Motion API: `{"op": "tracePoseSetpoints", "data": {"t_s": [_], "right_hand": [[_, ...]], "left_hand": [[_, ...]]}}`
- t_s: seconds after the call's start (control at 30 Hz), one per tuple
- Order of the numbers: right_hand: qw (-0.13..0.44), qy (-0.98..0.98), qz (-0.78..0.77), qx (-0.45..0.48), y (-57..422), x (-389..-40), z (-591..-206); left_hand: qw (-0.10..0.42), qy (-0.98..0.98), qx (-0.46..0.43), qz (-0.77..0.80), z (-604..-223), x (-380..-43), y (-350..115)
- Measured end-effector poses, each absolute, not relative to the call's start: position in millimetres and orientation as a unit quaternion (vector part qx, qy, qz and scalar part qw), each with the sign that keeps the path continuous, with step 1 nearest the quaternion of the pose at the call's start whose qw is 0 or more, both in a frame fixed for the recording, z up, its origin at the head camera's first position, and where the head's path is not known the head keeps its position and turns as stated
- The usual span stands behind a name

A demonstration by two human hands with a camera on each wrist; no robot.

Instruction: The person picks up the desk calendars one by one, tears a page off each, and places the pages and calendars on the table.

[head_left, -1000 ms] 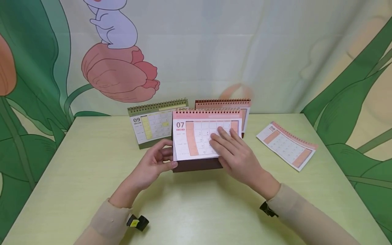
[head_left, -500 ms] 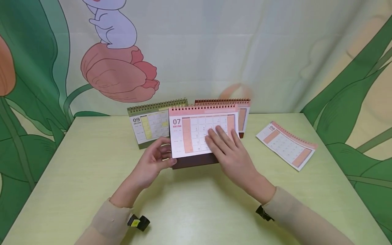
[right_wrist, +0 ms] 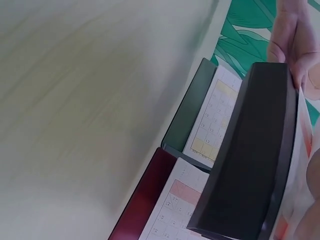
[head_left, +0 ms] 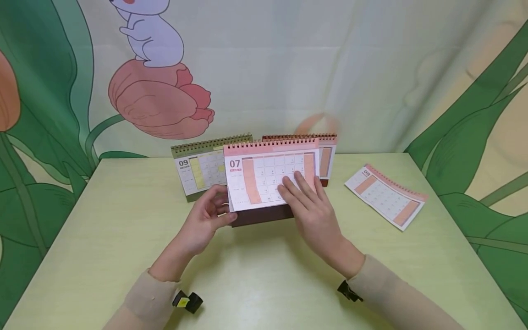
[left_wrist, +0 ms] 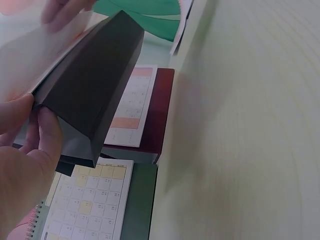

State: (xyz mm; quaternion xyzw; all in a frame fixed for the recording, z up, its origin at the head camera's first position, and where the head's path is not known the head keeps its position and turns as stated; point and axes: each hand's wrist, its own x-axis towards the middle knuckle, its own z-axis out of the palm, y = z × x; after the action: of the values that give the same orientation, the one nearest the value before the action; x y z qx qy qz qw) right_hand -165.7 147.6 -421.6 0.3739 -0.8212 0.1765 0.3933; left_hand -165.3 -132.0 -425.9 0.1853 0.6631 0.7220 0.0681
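Note:
A pink-topped desk calendar (head_left: 270,176) showing 07, with a dark base (left_wrist: 92,70), is held up over the table in the head view. My left hand (head_left: 209,215) grips its lower left edge, thumb in front and fingers behind. Across the lower right of the 07 page lies my right hand (head_left: 315,208), its fingers straight and touching the paper. Behind the held calendar stand a green desk calendar (head_left: 185,176) showing 09 and a dark red desk calendar (head_left: 326,160), partly hidden. A loose set of pink calendar pages (head_left: 385,197) marked 08 lies at the right.
The pale yellow-green table (head_left: 123,220) runs back to a printed curtain (head_left: 264,68) with flowers and leaves. Both standing calendars are close to the table's back edge. A small black device (head_left: 187,301) is at the left cuff, another (head_left: 349,291) at the right cuff.
The held calendar has shifted left and slightly up, the right hand moving left with it while its fingers stay on the page. The left hand barely moves.

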Motion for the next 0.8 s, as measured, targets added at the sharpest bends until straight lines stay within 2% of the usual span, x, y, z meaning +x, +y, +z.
{"op": "tracePoseSetpoints", "data": {"t_s": [0.23,0.43,0.8], "right_hand": [[0.366,-0.792,0.337,0.355,146.8,-167.0,-418.6],[0.368,-0.758,0.434,0.317,143.5,-163.8,-414.7],[0.367,-0.714,0.538,0.258,143.4,-156.4,-404.8]], "left_hand": [[0.067,0.668,0.179,0.719,-427.3,-164.2,-132.6],[0.069,0.679,0.178,0.709,-425.7,-164.1,-132.6],[0.017,0.723,0.185,0.665,-421.9,-164.1,-137.2]]}}
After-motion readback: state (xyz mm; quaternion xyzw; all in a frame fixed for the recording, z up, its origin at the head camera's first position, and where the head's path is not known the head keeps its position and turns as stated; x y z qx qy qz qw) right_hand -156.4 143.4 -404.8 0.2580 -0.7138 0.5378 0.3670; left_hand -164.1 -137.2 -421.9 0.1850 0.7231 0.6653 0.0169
